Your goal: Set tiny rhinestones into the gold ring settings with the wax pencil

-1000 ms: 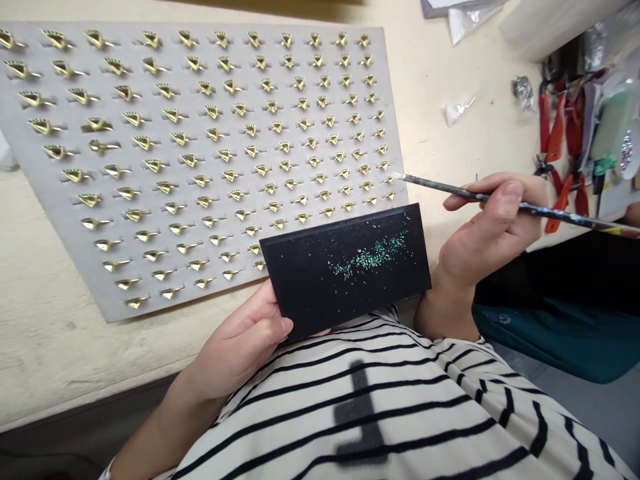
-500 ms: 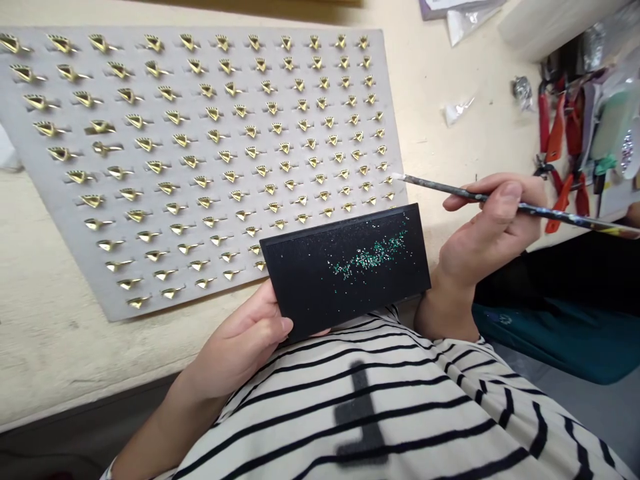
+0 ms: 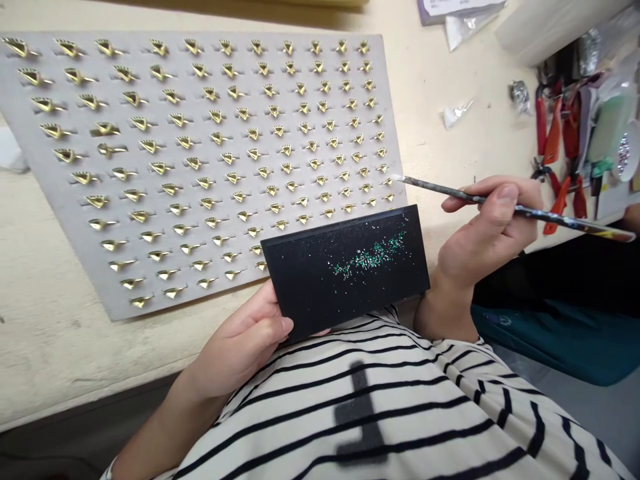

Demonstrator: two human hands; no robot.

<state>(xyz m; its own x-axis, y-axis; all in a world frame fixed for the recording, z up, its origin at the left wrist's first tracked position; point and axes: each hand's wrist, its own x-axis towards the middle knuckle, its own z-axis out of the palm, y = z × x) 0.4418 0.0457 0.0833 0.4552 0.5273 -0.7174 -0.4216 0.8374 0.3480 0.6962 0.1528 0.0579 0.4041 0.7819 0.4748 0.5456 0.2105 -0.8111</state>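
My left hand (image 3: 250,337) is closed on the lower left corner of a flat black tray (image 3: 310,293), thumb on top and fingers underneath. Tiny green and clear rhinestones (image 3: 370,257) lie scattered across the tray's right half. Between thumb and fingers, my right hand (image 3: 493,227) pinches a thin dark pencil-like stick (image 3: 450,191) with a pale tip. That tip points left, at the right edge of a grey foam board (image 3: 115,293); whether it touches a ring there I cannot tell. Rows of gold rings (image 3: 273,150) with triangular tops stand in the board.
Red-handled pliers (image 3: 555,133) lie at the right, beside a green-topped item (image 3: 607,137) and a white roll (image 3: 545,27). Small clear plastic bags (image 3: 456,115) rest on the cream table (image 3: 435,73). A teal seat (image 3: 545,340) is below the table's right edge.
The view has shifted slightly, so the board sits a little lower and to the right. Both hands keep their holds, and the stick's tip stays by the board's right edge.
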